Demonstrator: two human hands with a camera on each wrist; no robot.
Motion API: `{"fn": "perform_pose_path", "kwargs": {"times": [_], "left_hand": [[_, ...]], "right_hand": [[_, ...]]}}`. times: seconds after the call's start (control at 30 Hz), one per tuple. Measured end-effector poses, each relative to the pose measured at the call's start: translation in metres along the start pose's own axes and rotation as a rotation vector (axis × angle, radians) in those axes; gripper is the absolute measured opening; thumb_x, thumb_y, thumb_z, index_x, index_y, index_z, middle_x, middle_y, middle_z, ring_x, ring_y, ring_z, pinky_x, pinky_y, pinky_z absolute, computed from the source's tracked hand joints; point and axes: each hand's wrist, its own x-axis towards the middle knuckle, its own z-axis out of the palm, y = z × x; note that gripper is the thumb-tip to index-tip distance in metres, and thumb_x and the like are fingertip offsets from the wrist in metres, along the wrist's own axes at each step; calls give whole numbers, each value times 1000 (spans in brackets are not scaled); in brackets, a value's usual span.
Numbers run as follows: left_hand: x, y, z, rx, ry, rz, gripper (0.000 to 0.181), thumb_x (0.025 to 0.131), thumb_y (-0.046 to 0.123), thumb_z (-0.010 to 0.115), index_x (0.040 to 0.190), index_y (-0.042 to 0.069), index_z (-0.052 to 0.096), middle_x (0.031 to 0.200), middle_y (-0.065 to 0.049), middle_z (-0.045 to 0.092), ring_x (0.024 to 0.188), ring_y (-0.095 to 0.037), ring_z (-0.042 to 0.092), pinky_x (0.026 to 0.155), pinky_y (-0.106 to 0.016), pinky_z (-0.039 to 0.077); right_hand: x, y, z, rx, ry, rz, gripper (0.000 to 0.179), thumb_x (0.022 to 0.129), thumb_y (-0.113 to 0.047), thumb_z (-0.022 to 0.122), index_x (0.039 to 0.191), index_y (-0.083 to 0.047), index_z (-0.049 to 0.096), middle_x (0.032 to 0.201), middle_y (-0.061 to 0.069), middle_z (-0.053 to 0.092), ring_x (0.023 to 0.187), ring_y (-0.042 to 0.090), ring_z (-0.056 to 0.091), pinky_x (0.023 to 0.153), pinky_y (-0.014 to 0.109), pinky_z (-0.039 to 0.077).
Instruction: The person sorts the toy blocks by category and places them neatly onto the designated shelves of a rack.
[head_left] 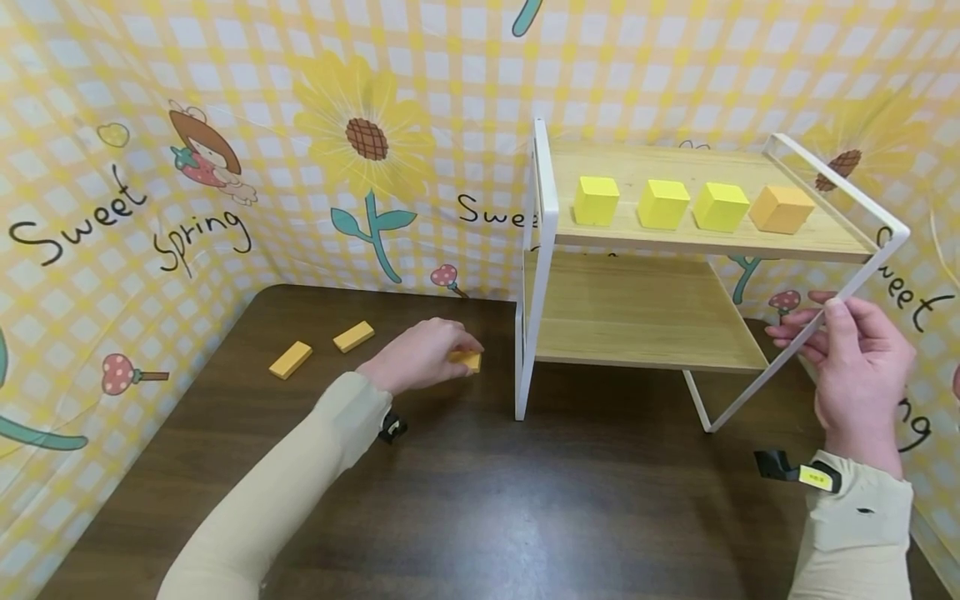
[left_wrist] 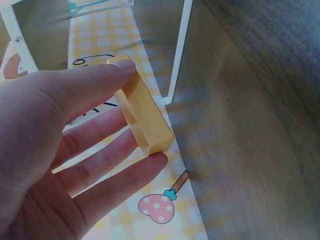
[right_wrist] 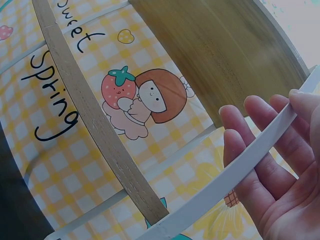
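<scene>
My left hand [head_left: 423, 354] pinches an orange rectangular wooden block [left_wrist: 145, 110] between thumb and fingers. In the head view it is low over the dark table, left of the shelf, and the hand covers much of the block. On the right, my right hand [head_left: 858, 367] holds the white metal side post [right_wrist: 250, 170] of the two-tier shelf [head_left: 645, 312], thumb on the near side and fingers behind. Along the upper board stand several cubes in a row: yellow cubes [head_left: 663, 204] and, at the right end, an orange cube [head_left: 780, 208].
Two more orange rectangular blocks lie on the table [head_left: 585, 500] at the left: one block [head_left: 291, 360] nearer the edge, another block [head_left: 353, 337] closer to my left hand. A yellow checked cloth [head_left: 247, 150] with sunflowers hangs behind and at both sides.
</scene>
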Motion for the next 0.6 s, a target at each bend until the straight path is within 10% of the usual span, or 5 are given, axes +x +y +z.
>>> {"fn": "perform_pose_path", "kwargs": {"times": [0.6], "left_hand": [[-16,17,1,22,-16,40,27,89,16,80,115,8,77,108,-1,70,97,-16,65,87,-34,53]], "right_hand": [[-1,0,-1,9,-6,-4,33,100,-8,64,112,23,59,77,20,69,62,25,72,61,31,59]]}}
